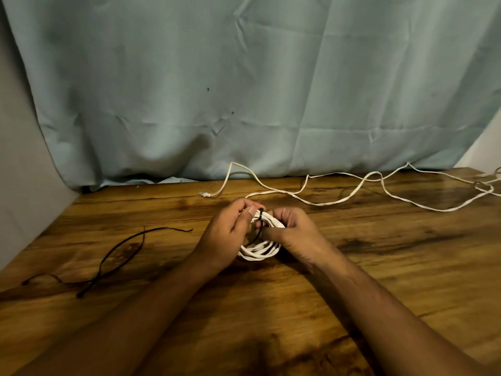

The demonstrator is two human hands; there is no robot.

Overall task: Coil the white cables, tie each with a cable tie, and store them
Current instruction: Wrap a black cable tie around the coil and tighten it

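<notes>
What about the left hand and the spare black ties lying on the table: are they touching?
Apart. The head view shows bare wooden table between the left hand and the spare black ties.

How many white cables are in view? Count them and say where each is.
2. One coiled cable between left hand and right hand; one loose cable sprawled along the table's far side, running off right, where more may be hidden.

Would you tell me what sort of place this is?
Probably a makeshift indoor work corner, perhaps at home: a wood-grain table, a creased pale blue cloth hung behind it, and spare black cable ties lying loose.
</notes>
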